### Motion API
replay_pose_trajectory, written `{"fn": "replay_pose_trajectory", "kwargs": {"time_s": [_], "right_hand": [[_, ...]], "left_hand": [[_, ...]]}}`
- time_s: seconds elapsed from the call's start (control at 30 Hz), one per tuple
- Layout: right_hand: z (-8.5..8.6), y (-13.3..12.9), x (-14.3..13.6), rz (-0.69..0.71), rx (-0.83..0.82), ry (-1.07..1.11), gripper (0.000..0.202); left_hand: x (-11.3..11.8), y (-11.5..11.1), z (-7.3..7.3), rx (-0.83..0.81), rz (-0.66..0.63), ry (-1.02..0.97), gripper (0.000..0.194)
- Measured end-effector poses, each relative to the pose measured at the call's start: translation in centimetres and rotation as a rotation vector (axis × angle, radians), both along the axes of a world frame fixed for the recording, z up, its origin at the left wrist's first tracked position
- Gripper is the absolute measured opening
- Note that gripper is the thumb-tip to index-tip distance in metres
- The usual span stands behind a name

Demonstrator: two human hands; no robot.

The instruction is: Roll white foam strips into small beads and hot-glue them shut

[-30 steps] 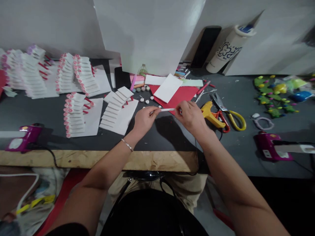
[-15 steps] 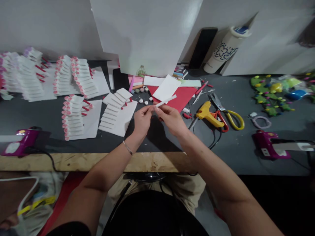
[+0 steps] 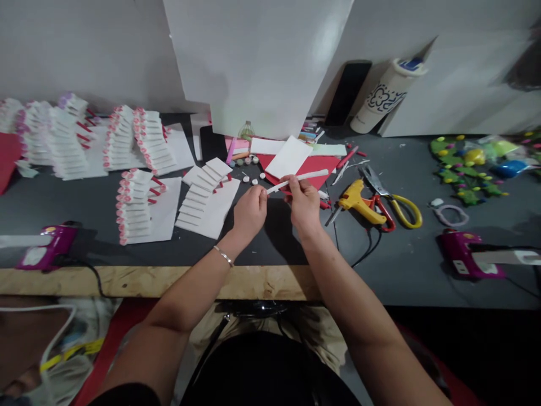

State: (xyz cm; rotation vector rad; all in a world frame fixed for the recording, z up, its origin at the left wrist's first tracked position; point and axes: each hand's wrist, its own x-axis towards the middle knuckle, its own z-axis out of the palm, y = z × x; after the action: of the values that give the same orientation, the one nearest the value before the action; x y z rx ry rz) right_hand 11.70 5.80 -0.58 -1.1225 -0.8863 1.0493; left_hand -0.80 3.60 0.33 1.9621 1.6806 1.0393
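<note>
A narrow white strip (image 3: 315, 174) stretches between my two hands above the dark table. My left hand (image 3: 251, 212) is closed on the strip's left end. Farther along it, my right hand (image 3: 304, 204) pinches the strip between thumb and fingers, and the free end sticks out to the right. Behind the hands lie a red sheet (image 3: 270, 163) and a white card (image 3: 289, 157). Several small white rolls (image 3: 255, 181) sit just beyond my left hand. Left of it is a white card with stepped white strips and red pieces (image 3: 198, 194).
A yellow glue gun (image 3: 359, 202) and yellow-and-red-handled scissors (image 3: 399, 206) lie right of my hands. Several rows of folded white pieces with pink ends (image 3: 135, 208) stand at left. A white tumbler (image 3: 378, 101) leans at the back. Purple power sockets (image 3: 467, 254) sit near the front edge.
My right hand has moved right along the strip, away from my left hand, so more of the strip shows between them. The view has shifted slightly.
</note>
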Motion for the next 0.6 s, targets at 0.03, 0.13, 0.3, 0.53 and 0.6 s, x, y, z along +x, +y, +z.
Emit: {"fn": "replay_pose_trajectory", "kwargs": {"time_s": [0.03,0.13,0.3,0.53,0.6], "right_hand": [[0.0,0.2,0.1,-0.013,0.011,0.005,0.026],[0.0,0.5,0.4,-0.069,0.049,0.012,0.027],[0.4,0.3,1.2,-0.059,0.139,-0.050,0.032],[1.3,-1.1,0.8,0.077,0.190,-0.071,0.032],[1.2,-1.2,0.7,0.132,0.173,-0.003,0.031]], "left_hand": [[-0.2,0.1,-0.3,0.015,0.008,0.001,0.023],[-1.1,0.6,-0.8,0.092,0.049,-0.082,0.021],[-1.2,0.3,-0.4,0.253,-0.021,-0.264,0.013],[0.3,-0.2,-0.2,0.095,-0.176,-0.575,0.021],[0.1,-0.1,-0.4,0.104,-0.137,-0.594,0.023]]}}
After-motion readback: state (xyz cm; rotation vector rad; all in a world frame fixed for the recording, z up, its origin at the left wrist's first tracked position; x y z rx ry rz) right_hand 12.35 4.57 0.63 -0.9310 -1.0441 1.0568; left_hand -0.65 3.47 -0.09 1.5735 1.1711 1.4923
